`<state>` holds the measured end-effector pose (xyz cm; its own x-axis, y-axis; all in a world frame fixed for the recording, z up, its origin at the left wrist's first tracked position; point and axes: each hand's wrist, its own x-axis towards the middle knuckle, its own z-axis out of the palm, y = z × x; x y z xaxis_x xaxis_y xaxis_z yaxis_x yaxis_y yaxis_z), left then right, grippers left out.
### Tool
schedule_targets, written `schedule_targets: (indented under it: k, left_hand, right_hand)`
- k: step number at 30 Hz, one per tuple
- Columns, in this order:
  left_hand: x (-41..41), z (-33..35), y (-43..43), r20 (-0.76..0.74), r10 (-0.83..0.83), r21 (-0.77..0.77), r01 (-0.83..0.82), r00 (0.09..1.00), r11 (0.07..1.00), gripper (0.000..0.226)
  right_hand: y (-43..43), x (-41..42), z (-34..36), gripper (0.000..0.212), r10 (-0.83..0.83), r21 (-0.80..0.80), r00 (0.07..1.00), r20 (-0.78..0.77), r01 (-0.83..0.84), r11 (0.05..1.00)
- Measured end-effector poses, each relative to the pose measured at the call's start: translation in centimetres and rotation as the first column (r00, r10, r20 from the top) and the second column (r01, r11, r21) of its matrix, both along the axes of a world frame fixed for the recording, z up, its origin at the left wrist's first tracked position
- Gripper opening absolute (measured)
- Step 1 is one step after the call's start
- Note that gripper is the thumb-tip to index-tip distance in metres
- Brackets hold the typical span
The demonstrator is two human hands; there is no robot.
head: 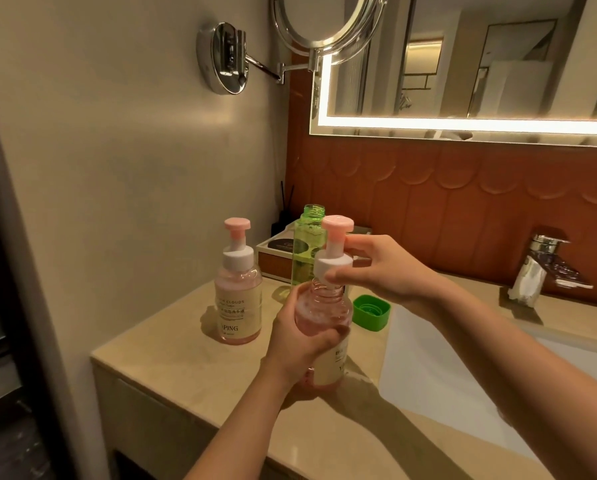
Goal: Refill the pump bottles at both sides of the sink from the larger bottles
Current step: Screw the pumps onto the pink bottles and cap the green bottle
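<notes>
- Your left hand (304,344) is wrapped around the body of a pink pump bottle (324,313) and holds it upright just above the front of the desk (186,368), beside the sink's left edge.
- Your right hand (383,271) pinches the white collar of that bottle's pump head (336,244), thumb in front and fingers behind, so both hands are clamped on the same bottle.
- The neck threads show bare below the collar. The pump seems to sit loose on top rather than screwed down, though the view is too soft to be sure.
- Pink liquid with foam on top fills the held bottle up to the shoulder.
- A 2nd pink pump bottle (238,299) stands upright on the desk to the left, apart from your hands, its pump head in place.
- A tall green bottle (307,244) stands open behind the held one, partly hidden by it.
- Its green cap (371,312) lies on the desk with its open side up, just beside the sink (428,358).
- A flat box (272,258) sits against the wall behind the bottles.
- The chrome faucet (539,268) stands at the far right of the sink.
</notes>
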<state>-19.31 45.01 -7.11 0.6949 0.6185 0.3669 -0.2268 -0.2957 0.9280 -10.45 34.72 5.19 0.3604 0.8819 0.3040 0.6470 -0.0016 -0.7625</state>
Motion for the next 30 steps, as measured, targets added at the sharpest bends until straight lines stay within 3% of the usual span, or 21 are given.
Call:
schedule_targets:
  k: [10,14,18,23,27,30]
  left_hand:
    - [0.0,-0.1,0.0,-0.065,0.017,0.002,-0.017,0.998,1.0,0.086]
    - [-0.1,-0.2,0.1,-0.063,0.031,-0.001,-0.031,0.998,1.0,0.068]
    - [-0.1,-0.3,0.0,-0.047,0.022,0.027,-0.021,0.999,0.999,0.077]
    - [0.0,-0.4,0.2,-0.051,0.024,0.015,-0.024,0.998,1.0,0.078]
    - [0.1,-0.8,0.3,-0.041,0.022,-0.022,-0.023,0.999,0.999,0.064]
    - [0.0,-0.9,0.3,-0.043,0.004,-0.024,-0.005,0.999,1.0,0.064]
  right_hand:
    - [-0.2,0.1,0.1,0.037,0.045,-0.014,0.997,0.07,-0.044,0.999]
    - [0.1,-0.2,0.2,0.036,0.095,-0.151,0.982,0.161,-0.071,0.986]
    - [0.1,0.2,-0.9,0.043,0.09,-0.179,0.99,0.109,-0.069,0.981]
    - [0.4,-0.8,-1.9,0.052,-0.098,-0.045,0.964,0.248,0.112,0.993]
    - [1.6,-1.5,-3.1,0.05,-0.223,-0.041,0.898,0.379,0.257,0.966]
    - [2.1,-1.6,-3.6,0.05,-0.22,-0.047,0.921,0.321,0.248,0.968]
